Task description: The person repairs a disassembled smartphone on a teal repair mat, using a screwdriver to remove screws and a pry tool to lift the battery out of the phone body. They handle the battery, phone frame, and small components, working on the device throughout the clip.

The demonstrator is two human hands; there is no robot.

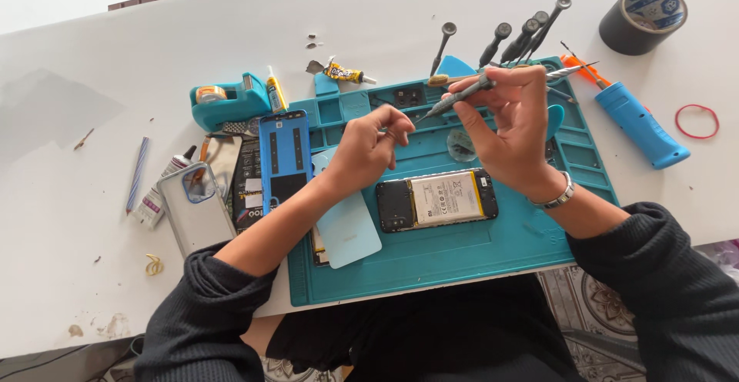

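Observation:
My right hand (512,124) holds a thin grey screwdriver (462,95) above the teal work mat (454,263), tip pointing left. The tip nearly meets the pinched fingers of my left hand (368,147), which seem to hold something tiny that I cannot make out. Below both hands lies an opened black phone (436,199) with its yellow-edged battery exposed. A pale blue back cover (350,232) rests partly under my left forearm.
Several grey screwdrivers (517,39) stand along the mat's far edge. A blue phone panel (285,159), a clear phone case (196,209), a teal tape dispenser (227,98) and glue tubes lie left. A dark tape roll (643,18), blue tool (640,124) and red rubber band (697,121) lie right.

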